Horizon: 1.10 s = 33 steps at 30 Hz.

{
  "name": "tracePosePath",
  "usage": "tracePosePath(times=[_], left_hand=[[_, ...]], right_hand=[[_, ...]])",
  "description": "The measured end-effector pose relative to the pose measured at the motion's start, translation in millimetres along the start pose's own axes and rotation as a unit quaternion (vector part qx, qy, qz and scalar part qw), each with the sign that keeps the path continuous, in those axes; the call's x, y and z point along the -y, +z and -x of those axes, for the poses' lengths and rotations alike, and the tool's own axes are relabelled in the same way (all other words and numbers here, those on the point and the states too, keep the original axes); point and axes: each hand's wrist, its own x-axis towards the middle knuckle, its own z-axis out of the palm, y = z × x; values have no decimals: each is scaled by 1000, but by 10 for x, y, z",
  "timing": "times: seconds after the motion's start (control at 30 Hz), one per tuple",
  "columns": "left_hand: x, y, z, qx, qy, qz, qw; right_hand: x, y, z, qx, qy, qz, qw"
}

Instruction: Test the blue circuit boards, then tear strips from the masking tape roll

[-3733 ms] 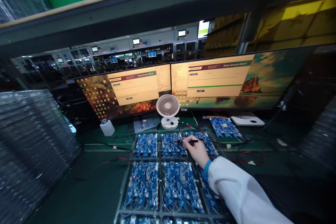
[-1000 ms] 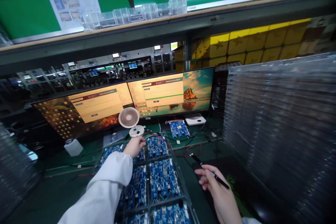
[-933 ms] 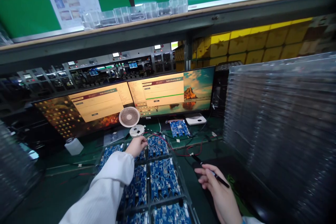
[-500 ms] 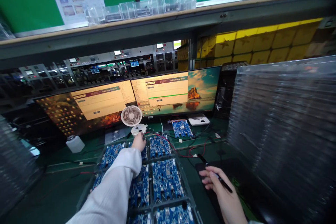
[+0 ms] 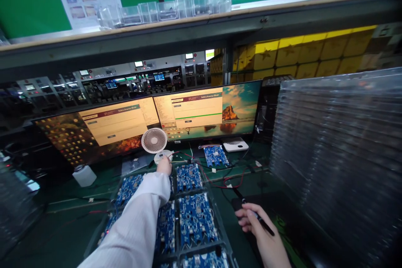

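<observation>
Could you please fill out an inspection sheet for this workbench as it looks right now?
Surface: green bench mat, dim lighting.
Job's things: clear tray of blue circuit boards; one loose board behind it.
Clutter: small white fan, white bottle, white box.
Hands: left hand reaches to the tray's far edge by the fan base; right hand holds a black pen over a dark mat.
Cables: red and black wires trail right of the tray.
Surroundings: two lit monitors, stacked clear trays at right, shelf overhead.
</observation>
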Motion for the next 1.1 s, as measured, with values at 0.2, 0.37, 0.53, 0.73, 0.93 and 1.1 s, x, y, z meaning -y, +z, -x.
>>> tracePosePath(times=[0.2,0.37,0.53,0.73,0.93,1.1], left_hand=[[-61,-498,270,135,109,150,973],[-174,-975,670,256,136,317,903],[-299,-1178,952,335,142,287,886],[-438,-1186,1243,331,193,48,922],[-524,-1258,1623,171,345,-204,900],[-548,-1279,1861,149,329,-198,911]], right_hand=[[9,32,-7,-3,3,-2,1000],[36,82,12,2,-4,-6,1000],[10,92,13,10,-22,-7,1000],[-23,88,1,18,-52,9,998],[-94,56,-21,29,-90,65,993],[-151,86,-141,54,-121,123,983]])
